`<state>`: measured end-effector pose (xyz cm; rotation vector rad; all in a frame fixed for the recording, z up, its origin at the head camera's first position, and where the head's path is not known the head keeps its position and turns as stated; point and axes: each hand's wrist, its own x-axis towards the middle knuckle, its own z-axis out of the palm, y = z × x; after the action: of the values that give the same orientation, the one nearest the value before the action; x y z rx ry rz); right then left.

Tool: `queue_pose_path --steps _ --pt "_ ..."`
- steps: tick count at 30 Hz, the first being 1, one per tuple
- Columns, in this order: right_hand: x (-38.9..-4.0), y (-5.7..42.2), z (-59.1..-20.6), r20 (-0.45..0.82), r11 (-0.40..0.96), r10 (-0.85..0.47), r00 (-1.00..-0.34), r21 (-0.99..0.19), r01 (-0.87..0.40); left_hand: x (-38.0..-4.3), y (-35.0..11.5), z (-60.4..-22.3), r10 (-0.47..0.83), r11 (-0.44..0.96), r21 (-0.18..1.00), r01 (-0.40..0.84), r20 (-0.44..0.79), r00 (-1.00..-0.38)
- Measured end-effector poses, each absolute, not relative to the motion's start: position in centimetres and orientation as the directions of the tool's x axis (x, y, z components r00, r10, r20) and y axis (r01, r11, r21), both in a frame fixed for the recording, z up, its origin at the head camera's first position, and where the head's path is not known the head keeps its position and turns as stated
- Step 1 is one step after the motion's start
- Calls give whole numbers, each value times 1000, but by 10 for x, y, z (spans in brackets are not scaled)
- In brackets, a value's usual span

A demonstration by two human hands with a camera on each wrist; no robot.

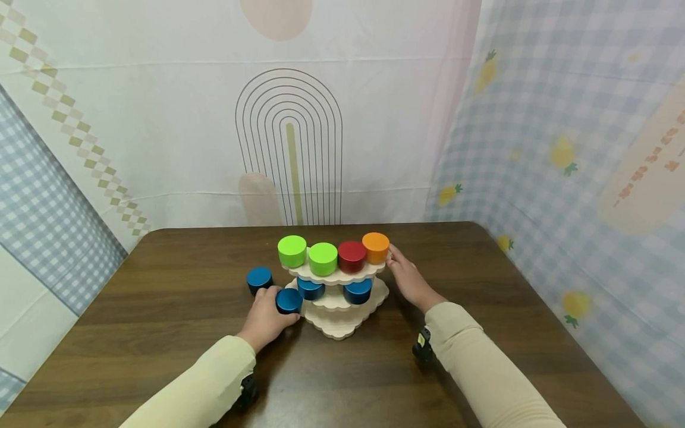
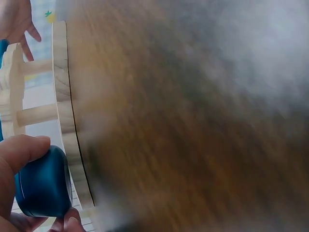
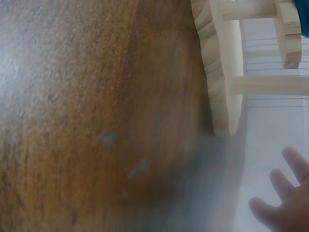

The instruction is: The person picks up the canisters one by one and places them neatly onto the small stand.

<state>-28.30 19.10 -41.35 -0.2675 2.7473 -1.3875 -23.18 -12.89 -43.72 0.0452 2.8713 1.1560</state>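
Observation:
A tiered wooden stand with scalloped edges stands on the table. Its top tier carries two green round tins, a red tin and an orange tin. Two blue tins sit on the middle tier. At the stand's left side my left hand grips another blue tin, thumb on one side and fingers on the other, close to the bottom tier. My right hand is at the stand's right, fingers spread, fingertips by the top tier near the orange tin.
One more blue tin stands on the brown wooden table, just behind my left hand. A patterned cloth hangs behind the table's far edge, and a checked cloth hangs along the right.

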Motion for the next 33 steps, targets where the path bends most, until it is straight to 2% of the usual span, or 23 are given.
queue_pose_path --steps 18,33 --pt "-283 191 -414 24 581 -168 -985 -805 -119 -244 -105 -440 74 690 723 26 -35 -997" --pt "-283 190 -413 38 591 -168 -985 -796 -132 -245 -101 -441 40 668 744 12 -20 -999"
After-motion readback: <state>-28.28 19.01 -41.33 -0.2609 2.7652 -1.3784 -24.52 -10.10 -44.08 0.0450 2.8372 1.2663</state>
